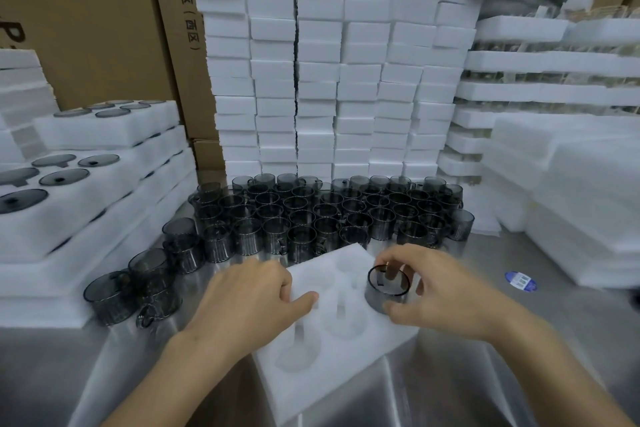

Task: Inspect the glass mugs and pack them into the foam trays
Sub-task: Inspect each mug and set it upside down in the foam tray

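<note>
Now, right fingers (401, 252) around the mug (375, 299).

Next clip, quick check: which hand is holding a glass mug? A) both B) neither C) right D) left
C: the right hand grips a dark glass mug at the right side of the foam tray, while the left hand only rests on the tray.
</note>
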A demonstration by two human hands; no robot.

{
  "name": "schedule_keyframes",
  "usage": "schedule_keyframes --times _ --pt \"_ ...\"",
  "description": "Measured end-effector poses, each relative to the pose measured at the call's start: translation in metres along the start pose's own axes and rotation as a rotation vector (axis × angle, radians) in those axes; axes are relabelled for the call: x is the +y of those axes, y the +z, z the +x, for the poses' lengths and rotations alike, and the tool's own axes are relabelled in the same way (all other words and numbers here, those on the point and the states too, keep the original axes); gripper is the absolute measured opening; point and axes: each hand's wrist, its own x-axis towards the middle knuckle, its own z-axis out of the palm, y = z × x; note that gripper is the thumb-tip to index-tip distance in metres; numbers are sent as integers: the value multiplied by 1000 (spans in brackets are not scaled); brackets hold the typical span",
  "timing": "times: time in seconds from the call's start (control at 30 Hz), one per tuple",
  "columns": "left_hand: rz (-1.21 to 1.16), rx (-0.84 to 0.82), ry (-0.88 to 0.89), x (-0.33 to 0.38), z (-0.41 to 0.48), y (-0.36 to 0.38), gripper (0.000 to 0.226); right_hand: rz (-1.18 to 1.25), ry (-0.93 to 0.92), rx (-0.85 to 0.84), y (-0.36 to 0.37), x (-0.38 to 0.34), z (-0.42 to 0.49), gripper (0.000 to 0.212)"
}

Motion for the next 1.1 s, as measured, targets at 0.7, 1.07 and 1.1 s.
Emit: schedule_keyframes --times 0.7,1.07,1.1 --pt "-3 -32 6 -2 1 2 67 178 81 -53 5 18 3 51" --pt "52 174 -396 -102 8 -57 30 211 79 -50 6 23 5 48" --pt "92 71 -448 -113 8 -56 40 215 82 -50 5 23 5 48"
